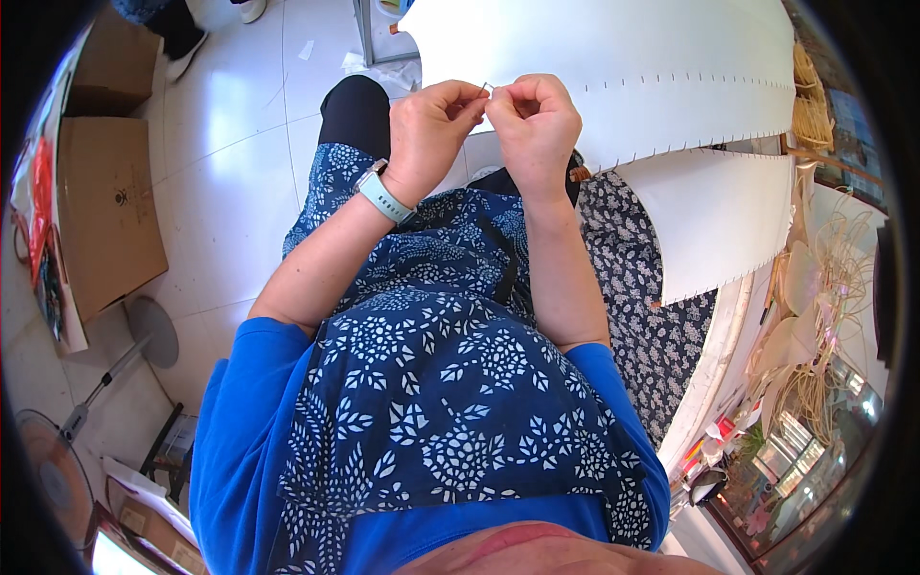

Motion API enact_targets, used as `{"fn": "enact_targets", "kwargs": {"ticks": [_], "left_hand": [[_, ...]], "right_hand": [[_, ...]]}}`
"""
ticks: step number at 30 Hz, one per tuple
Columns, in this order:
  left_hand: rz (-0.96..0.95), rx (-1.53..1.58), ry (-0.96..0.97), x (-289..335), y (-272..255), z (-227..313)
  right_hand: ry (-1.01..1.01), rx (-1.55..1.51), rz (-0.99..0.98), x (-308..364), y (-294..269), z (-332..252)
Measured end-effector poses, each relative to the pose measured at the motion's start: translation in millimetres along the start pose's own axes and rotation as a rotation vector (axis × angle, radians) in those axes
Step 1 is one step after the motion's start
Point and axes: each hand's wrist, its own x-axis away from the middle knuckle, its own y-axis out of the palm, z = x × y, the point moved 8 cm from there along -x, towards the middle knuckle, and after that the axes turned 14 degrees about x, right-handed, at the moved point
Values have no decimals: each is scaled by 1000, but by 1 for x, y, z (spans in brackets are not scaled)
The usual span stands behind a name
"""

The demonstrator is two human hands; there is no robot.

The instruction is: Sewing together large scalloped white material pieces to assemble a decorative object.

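Pinching a slim piece point(488, 87) at upper centre, left hand point(426, 129) and right hand point(537, 120) meet; dark marks point(657, 79) line a white sheet point(585, 43); remaining work unclear.

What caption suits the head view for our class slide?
Left hand and right hand pinch a tiny thin piece near a large white sheet.

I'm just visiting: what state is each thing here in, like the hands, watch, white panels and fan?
Left hand: fingertips pinched on a thin piece.
Right hand: also pinched at that thin piece.
Watch: strapped around the left wrist.
Large white panel: spread out, short dark marks in rows.
Smaller white panel: partly covering the floral cloth.
Fan: running or not, unclear.
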Motion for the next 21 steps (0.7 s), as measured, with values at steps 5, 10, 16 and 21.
{"fn": "enact_targets", "kwargs": {"ticks": [5,10,16,21], "left_hand": [[16,35,-9,0,-1,-1],[10,118,-33,-1,0,-6],[20,133,-65,-1,0,-8],[-37,102,-128,0,3,-8]], "right_hand": [[24,15,-32,-1,2,3],[139,-88,-54,0,5,10],[209,-149,-101,0,6,3],[228,-193,-108,0,6,9]]}}
